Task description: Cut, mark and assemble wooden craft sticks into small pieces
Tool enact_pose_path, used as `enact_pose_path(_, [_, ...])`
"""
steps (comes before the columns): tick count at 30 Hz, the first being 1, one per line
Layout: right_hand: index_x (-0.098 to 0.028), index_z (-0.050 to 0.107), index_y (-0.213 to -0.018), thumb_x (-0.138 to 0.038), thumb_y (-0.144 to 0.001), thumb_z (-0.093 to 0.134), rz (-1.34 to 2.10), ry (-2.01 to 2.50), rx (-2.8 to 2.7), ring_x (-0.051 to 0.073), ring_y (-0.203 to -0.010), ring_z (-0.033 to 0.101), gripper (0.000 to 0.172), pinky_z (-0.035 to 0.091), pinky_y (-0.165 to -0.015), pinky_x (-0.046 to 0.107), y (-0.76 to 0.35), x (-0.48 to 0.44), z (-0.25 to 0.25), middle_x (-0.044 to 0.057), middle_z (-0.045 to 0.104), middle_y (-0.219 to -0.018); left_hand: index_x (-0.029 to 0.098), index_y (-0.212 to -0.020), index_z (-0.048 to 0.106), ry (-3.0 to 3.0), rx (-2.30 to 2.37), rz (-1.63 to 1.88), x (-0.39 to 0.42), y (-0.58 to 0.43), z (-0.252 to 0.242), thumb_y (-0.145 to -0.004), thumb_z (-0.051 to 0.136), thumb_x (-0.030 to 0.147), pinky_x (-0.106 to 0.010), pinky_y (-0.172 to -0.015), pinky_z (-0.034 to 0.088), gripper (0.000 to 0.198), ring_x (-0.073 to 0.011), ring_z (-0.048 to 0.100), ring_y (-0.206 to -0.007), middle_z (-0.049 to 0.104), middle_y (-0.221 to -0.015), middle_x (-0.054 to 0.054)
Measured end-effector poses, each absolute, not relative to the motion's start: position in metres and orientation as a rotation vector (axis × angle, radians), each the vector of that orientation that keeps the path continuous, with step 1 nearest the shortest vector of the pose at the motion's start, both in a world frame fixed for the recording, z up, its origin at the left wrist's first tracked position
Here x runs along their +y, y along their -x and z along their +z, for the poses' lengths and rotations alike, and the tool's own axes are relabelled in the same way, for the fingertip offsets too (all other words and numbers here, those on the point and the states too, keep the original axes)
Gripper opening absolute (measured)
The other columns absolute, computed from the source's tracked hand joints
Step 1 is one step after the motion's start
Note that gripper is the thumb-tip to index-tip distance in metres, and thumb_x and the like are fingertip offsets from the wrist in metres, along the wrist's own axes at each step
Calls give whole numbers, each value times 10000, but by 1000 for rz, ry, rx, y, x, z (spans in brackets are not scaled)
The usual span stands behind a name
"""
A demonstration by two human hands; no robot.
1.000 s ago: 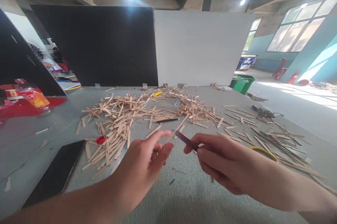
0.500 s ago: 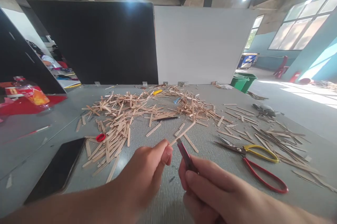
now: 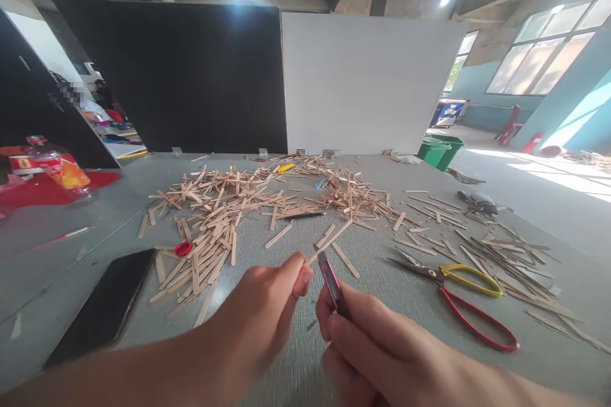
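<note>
Between thumb and fingers, my left hand pinches one end of a thin wooden stick, which points up and to the right. My right hand is closed round a dark red utility knife. The knife's blade tip meets the stick just beyond my left fingertips. Behind the hands, wooden sticks lie in a large loose heap, with a black pen at its front. A few single sticks lie flat close to the held one.
Scissors with yellow and red handles lie at the right, near scattered strips. A black phone and red ring are at the left. A bottle stands far left. Panels rise behind.
My right hand and the knife have shifted slightly left, and the blade now sits closer against the stick. My left hand has hardly moved.
</note>
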State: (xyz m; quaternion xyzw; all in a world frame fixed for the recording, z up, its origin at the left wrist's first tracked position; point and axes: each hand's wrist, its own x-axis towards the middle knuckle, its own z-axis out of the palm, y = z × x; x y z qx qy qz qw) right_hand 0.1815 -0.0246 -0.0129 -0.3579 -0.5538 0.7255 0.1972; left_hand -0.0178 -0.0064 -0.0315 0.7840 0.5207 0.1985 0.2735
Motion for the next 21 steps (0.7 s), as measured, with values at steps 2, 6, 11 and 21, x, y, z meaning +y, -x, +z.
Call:
enact_pose_path(2, [-255, 455, -941, -569, -945, 611, 2011, 1008, -1562, 105, -518, 392, 352, 338, -475, 211, -178, -28, -14, -80, 432, -575, 248, -726, 344, -2107, 1405, 520, -7, 16, -30, -1013, 229, 447, -255, -496, 282, 368, -131, 338, -536, 398, -608, 57])
enact_pose_path(6, [-256, 447, -930, -560, -970, 575, 1986, 1033, -1570, 115, -541, 392, 333, 349, -498, 229, -180, -30, -5, -68, 447, -607, 250, -736, 339, -2106, 1410, 502, -8, 17, -28, -1017, 208, 455, -261, -500, 279, 373, -133, 344, -537, 400, -608, 58])
enact_pose_path(11, [-232, 459, -934, -475, -1039, 501, 1989, 1093, -1632, 83, -527, 353, 268, 298, -471, 177, -189, -25, 3, -75, 413, -613, 251, -772, 372, -2169, 1399, 451, -4, 20, -30, -1016, 222, 433, -270, -492, 266, 340, -137, 382, -539, 435, -619, 51])
enact_pose_path(21, [-248, 509, -1049, -462, -1076, 438, 1941, 1244, -1767, 81, -524, 318, 227, 290, -421, 153, -217, -4, 8, -82, 382, -671, 230, -847, 492, -2274, 1238, 721, 0, 19, -35, -1085, 340, 411, -236, -486, 309, 335, -104, 343, -503, 418, -611, 85])
